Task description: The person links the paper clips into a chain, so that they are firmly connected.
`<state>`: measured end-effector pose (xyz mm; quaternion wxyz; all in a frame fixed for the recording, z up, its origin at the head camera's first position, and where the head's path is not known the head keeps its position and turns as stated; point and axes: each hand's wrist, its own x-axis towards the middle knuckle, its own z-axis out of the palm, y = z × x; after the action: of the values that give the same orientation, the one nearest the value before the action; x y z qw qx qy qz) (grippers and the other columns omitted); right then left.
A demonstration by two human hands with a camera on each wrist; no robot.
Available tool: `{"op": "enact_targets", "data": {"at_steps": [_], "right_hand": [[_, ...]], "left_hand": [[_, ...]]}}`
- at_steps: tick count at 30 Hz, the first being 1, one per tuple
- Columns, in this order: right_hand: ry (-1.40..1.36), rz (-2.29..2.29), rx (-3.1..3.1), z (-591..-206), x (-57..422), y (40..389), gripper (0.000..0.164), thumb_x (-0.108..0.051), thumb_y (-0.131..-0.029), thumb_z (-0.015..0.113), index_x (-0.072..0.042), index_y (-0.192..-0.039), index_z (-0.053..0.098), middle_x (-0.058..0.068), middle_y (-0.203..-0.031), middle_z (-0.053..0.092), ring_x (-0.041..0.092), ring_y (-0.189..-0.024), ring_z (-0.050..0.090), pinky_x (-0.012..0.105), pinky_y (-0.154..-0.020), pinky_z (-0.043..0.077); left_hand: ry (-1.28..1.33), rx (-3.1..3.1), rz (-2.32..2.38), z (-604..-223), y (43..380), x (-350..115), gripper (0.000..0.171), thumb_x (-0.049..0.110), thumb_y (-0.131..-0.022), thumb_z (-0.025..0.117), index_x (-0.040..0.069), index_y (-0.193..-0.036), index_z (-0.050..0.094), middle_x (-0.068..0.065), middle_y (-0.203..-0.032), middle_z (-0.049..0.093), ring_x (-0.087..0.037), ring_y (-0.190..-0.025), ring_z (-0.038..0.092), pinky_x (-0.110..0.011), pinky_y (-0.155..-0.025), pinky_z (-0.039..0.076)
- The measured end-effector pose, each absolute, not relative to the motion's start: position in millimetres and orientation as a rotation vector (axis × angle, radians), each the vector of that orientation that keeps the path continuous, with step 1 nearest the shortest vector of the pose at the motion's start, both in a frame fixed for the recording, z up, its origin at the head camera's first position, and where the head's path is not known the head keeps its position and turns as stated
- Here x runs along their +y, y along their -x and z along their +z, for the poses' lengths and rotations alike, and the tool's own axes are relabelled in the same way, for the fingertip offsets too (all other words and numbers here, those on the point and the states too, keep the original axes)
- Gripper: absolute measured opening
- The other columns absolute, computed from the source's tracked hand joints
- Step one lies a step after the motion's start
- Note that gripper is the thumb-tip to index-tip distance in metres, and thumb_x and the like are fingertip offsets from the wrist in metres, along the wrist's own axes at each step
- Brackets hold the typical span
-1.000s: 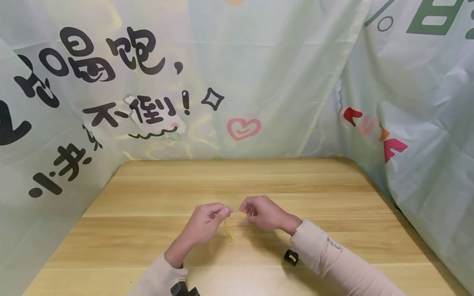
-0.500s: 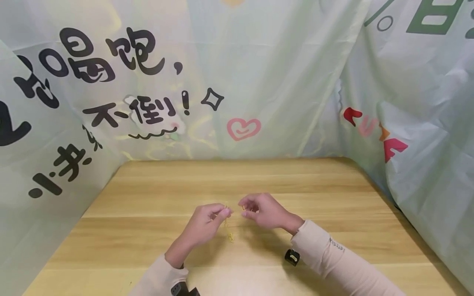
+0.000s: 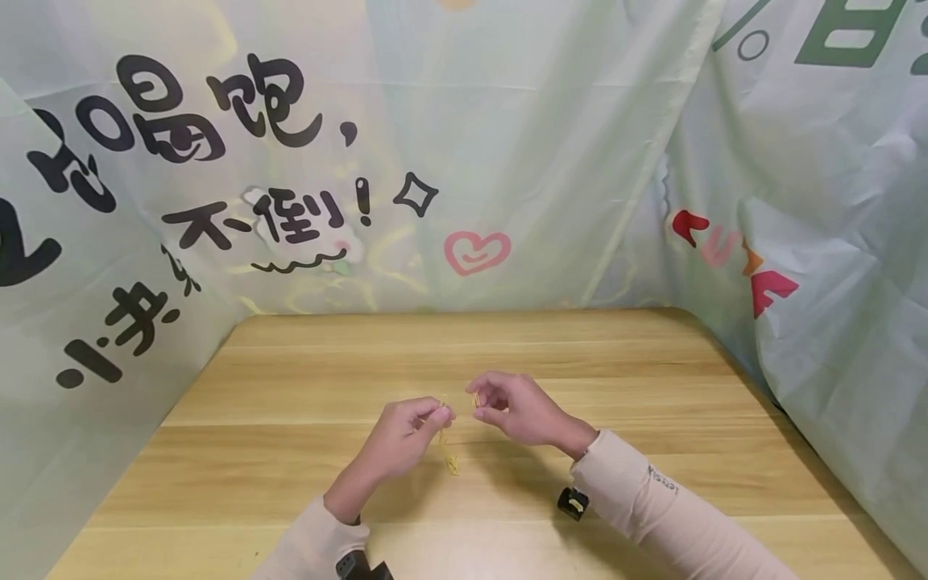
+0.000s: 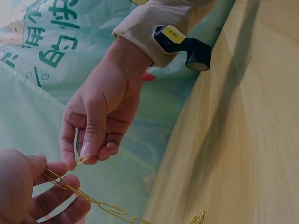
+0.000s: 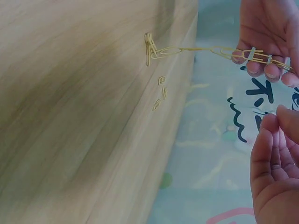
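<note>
One clip [image 4: 81, 161] in right hand [image 4: 102, 109]: left wrist view shows, right hides.

A person's left hand [image 3: 399, 435] pinches a thin yellow chain [image 3: 453, 465] in its fingers; the chain hangs to a bunched lower end, and whether that touches the wooden counter [image 3: 464, 346] cannot be told. The right hand [image 3: 520, 409], near the left and apart from it, holds a small yellow clip [image 3: 476, 399] at its fingertips. Both arms wear beige sleeves [image 3: 674, 503] with black devices [image 3: 573, 503] at the cuffs. Pale curtains [image 3: 551, 145] rise around the counter, printed with black lettering [image 3: 293, 216] and a pink heart [image 3: 477, 254].
</note>
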<state>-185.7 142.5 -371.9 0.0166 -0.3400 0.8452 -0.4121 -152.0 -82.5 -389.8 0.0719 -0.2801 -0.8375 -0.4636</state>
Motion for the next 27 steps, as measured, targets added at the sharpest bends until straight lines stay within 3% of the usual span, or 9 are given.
{"op": "enact_targets", "data": {"at_steps": [9, 20, 27], "right_hand": [[1.095, -1.405, 2.557, -372.6, 139.7, 182.4, 0.028, 0.001, -0.087, 0.070, 0.002, -0.113, 0.061, -0.001, -0.085, 0.062, 0.008, -0.072, 0.061, 0.026, -0.066, 0.053], [1.083, -1.485, 2.538, -365.8, 138.8, 184.0, 0.029, 0.003, -0.085, 0.070, 0.004, -0.113, 0.060, 0.001, -0.084, 0.061, 0.011, -0.074, 0.060, 0.026, -0.067, 0.053], [1.071, -1.526, 2.492, -363.1, 137.9, 183.0, 0.030, 0.004, -0.085, 0.069, 0.005, -0.114, 0.059, 0.003, -0.086, 0.061, 0.013, -0.076, 0.060, 0.027, -0.070, 0.054]], "left_hand": [[0.864, -2.529, -1.401, -392.9, 149.9, -85.2, 0.023, 0.018, -0.102, 0.051, 0.009, -0.089, 0.068, -0.006, -0.081, 0.069, -0.030, -0.076, 0.066, -0.029, -0.067, 0.053], [0.863, -2.538, -1.360, -390.8, 153.9, -83.2, 0.024, 0.020, -0.102, 0.051, 0.009, -0.088, 0.068, 0.001, -0.074, 0.062, -0.020, -0.068, 0.061, -0.029, -0.066, 0.052], [0.876, -2.555, -1.340, -388.4, 154.0, -82.9, 0.024, 0.020, -0.102, 0.051, 0.008, -0.088, 0.068, 0.008, -0.067, 0.052, -0.007, -0.061, 0.052, -0.027, -0.059, 0.049]]}}
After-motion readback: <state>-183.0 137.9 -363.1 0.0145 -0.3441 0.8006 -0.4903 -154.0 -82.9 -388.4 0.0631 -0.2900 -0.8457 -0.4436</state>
